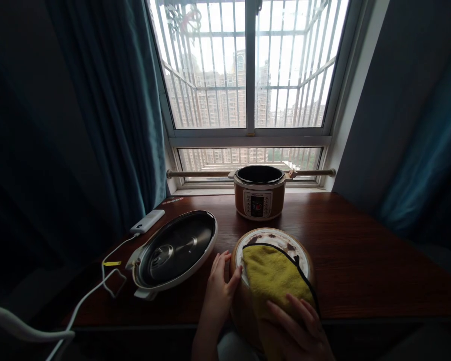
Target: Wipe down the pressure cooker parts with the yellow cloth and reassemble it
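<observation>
A round thing (pixel 301 246) with a tan side and a stained whitish top is tilted at the table's front edge; its exact kind is unclear. My left hand (pixel 220 288) grips its left side, with the thumb by the rim. Over its top lies a yellow-green cloth (pixel 272 273) with a dark border, and my right hand (pixel 298 323) holds the cloth against the surface, fingers lying across it. To the left rests a cooker lid (pixel 186 245), its dark inner side facing up. Behind stands a brown electric cooker (pixel 240 198) with a black inner pot.
All this is on a dark red wooden table (pixel 342 250). A white power bank (pixel 148 220) with a white cable (pixel 84 301) lies at the left, near a small yellow strip (pixel 111 263). A barred window (pixel 210 75) is behind, with a blue curtain (pixel 135 100) at the left.
</observation>
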The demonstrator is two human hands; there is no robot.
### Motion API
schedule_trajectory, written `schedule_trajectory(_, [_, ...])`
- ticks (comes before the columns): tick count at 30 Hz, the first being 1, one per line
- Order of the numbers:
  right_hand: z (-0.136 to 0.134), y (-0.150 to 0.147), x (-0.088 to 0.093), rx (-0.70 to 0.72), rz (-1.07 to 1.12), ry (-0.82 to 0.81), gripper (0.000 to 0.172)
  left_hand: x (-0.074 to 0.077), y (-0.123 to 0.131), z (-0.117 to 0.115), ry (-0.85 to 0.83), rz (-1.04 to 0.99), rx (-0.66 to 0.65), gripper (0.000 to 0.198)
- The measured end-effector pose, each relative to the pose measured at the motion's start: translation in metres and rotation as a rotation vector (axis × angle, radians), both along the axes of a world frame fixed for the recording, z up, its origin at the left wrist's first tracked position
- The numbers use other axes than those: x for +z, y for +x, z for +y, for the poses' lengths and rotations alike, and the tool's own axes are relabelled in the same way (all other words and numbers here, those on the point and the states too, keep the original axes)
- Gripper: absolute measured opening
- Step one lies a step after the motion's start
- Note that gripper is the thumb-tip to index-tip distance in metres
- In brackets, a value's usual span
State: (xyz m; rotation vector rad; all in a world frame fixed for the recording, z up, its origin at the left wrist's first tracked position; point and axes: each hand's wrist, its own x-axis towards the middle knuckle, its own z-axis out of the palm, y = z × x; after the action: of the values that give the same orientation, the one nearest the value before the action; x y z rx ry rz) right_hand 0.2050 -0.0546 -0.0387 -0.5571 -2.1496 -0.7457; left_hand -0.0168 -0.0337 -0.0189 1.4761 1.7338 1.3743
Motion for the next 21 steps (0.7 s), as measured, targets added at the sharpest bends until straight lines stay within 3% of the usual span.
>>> schedule_trajectory(3, [0.008, 0.014, -0.004, -0.034, 0.064, -0.125, 0.039, 0.001, 0.001, 0.0, -0.004, -0.001, 0.009, 0.044])
schedule_trajectory(6, [0.014, 0.023, -0.016, -0.084, 0.276, -0.342, 0.041, 0.001, 0.001, -0.001, 0.001, -0.004, 0.01, 0.043])
schedule_trajectory(10, [0.02, 0.035, -0.05, -0.289, 0.638, -0.567, 0.043, 0.0, 0.0, 0.0, 0.01, 0.002, 0.017, 0.043])
schedule_trajectory(14, [0.02, 0.049, -0.086, -0.439, 0.774, -0.762, 0.05, -0.002, -0.001, 0.001, -0.008, 0.016, 0.009, 0.044])
schedule_trajectory(17, [0.011, 0.048, -0.097, -0.481, 0.825, -0.802, 0.053, -0.003, -0.002, 0.001, -0.005, 0.011, 0.01, 0.044])
schedule_trajectory(21, [-0.011, 0.033, -0.091, -0.624, 0.884, -0.75, 0.045, -0.003, -0.002, 0.001, 0.011, 0.002, 0.005, 0.042])
